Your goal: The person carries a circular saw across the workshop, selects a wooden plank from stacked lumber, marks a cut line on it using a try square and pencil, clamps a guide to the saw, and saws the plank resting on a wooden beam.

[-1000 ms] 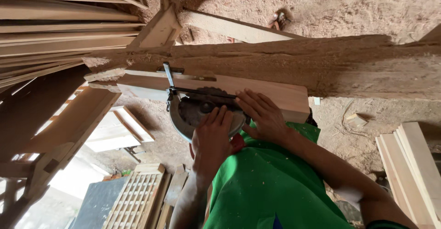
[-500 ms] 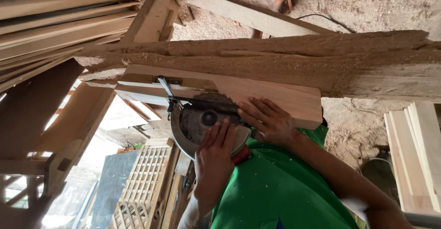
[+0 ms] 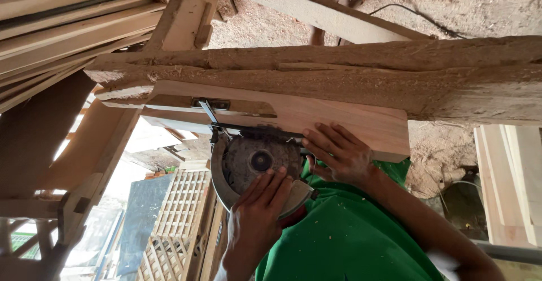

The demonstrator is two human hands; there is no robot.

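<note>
Head view, looking down: your left hand [image 3: 261,210] lies flat with fingers stretched out over the round guard of a circular saw [image 3: 257,165], pressing on it rather than gripping. Your right hand [image 3: 339,152] is spread open too, palm down, with its fingertips on the edge of a pale wooden board [image 3: 316,114] and its heel just beside the saw.

The saw sits at the middle of the view, against the near edge of the board. Its guard is a dusty grey metal disc with a dark hub in the centre and a brighter curved rim on the left side. A thin metal bar runs from the guard up and left across the board.

The board is smooth, light pinkish-tan and rectangular. It lies against a rough, sawdust-caked wooden beam [image 3: 350,72] that crosses the whole view.

Your green shirt [image 3: 344,241], flecked with sawdust, fills the lower middle. A stack of long planks [image 3: 62,21] is at the upper left, and more pale planks [image 3: 511,179] stand at the right edge. A wooden lattice panel [image 3: 172,219] lies lower left, beside a dark blue sheet [image 3: 141,213]. The floor [image 3: 485,4] is covered in sawdust, with a black cable [image 3: 420,17] across it. No packages, labels or signs can be made out.
</note>
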